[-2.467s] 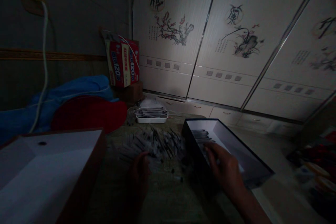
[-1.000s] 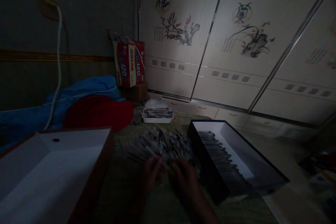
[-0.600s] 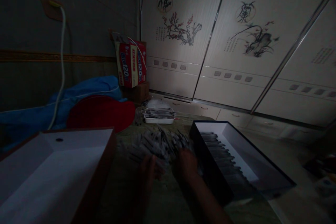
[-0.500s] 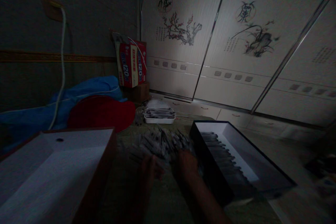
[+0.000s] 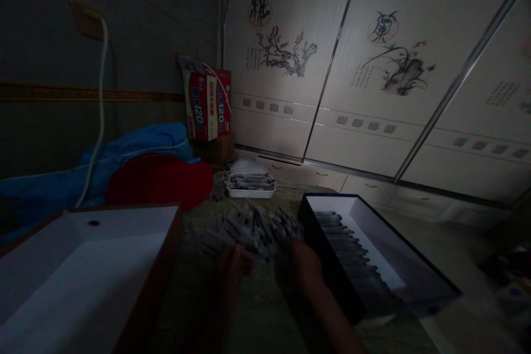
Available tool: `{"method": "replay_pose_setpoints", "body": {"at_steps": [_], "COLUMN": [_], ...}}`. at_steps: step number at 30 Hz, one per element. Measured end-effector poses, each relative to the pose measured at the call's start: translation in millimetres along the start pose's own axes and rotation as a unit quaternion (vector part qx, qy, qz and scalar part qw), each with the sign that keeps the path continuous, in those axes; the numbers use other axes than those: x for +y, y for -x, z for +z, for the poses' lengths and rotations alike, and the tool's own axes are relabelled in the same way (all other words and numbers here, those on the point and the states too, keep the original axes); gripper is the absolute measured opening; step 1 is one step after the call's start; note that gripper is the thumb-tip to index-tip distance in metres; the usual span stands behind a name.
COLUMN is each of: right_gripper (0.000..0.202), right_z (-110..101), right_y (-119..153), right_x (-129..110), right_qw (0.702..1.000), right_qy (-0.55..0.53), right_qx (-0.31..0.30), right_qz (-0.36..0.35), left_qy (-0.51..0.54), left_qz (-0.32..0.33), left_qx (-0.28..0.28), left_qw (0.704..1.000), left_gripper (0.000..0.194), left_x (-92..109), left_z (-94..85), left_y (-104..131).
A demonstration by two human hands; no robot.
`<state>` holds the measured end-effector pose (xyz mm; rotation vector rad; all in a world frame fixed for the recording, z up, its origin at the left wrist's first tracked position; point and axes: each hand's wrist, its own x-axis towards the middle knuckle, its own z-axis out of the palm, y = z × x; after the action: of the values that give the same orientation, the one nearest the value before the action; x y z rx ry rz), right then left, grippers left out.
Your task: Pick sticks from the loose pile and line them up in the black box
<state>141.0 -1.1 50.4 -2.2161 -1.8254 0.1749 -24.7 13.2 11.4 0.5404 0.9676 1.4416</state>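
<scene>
A loose heap of thin, dark-tipped, pen-like pieces (image 5: 253, 227) lies in the middle of the table. At its near left edge is my left hand (image 5: 233, 265), dim and blurred, so what its fingers hold is unclear. My right hand (image 5: 306, 265) is at the heap's near right side, beside the dark box; its fingers are hidden by shadow and blur. Inside that dark open box (image 5: 398, 232), similar pieces (image 5: 352, 254) lie in a stepped row along the left side. Behind the heap, a white tray (image 5: 251, 193) holds more of them.
A large open box with reddish-brown sides (image 5: 166, 265) stands at the left. Behind it are a red round item (image 5: 160, 180), blue cloth (image 5: 145, 141) and a white cable (image 5: 100, 99). A red carton (image 5: 209, 102) stands near the sliding doors (image 5: 286, 27).
My right hand has moved slightly right, toward the dark box. My left hand has shifted a little left. The camera view has tilted slightly.
</scene>
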Motion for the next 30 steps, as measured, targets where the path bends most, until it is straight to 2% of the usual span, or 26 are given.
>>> {"method": "replay_pose_setpoints", "body": {"at_steps": [2,4,8,12,14,20,30], "right_gripper": [0.015,0.013,0.019,0.01,0.01,0.011,0.011], "right_z": [-6,-8,-8,-5,-3,2,6], "right_y": [9,24,56,73,75,75,74], "right_x": [5,9,6,-1,-3,-3,-6], "right_qw": [0.999,0.993,0.936,0.905,0.903,0.908,0.908], "right_qy": [-0.023,-0.088,-0.269,-0.278,-0.266,-0.27,-0.281], "right_qx": [0.01,0.052,0.187,0.252,0.26,0.252,0.259], "right_qz": [-0.024,-0.058,-0.128,-0.202,-0.216,-0.196,-0.173], "left_qy": [0.042,0.074,0.106,0.116,0.117,0.125,0.036], "left_qz": [-0.013,-0.023,-0.045,-0.049,-0.054,-0.045,-0.035], "left_qx": [0.003,-0.001,-0.001,-0.002,0.0,-0.006,-0.039], "left_qw": [0.999,0.997,0.993,0.992,0.992,0.991,0.998], "left_gripper": [0.026,0.021,0.01,0.005,0.005,0.01,0.023], "left_x": [4,6,6,4,2,-2,6], "left_z": [1.4,2.4,2.7,1.7,0.2,-3.1,9.7], "left_y": [1,2,3,2,0,-4,11]}}
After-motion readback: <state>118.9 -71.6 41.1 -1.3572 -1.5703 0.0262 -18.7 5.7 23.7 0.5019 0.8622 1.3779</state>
